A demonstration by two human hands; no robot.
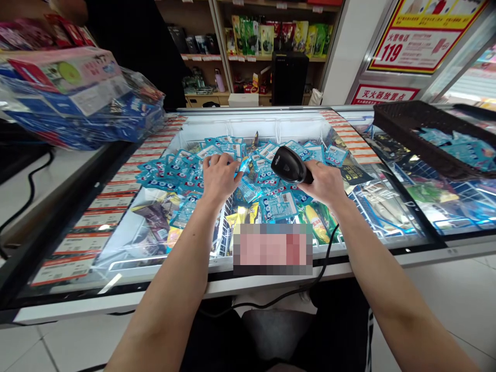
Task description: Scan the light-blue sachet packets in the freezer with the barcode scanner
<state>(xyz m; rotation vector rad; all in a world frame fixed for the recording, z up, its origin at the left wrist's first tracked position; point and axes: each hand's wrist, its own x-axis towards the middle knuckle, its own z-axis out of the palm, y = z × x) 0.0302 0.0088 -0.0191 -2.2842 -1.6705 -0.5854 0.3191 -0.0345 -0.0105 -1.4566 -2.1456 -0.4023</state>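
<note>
hands (271, 181): 2 | scanner (289, 165): 1 | black basket (411, 124): 1 | blue packets (174, 173): many
</note>
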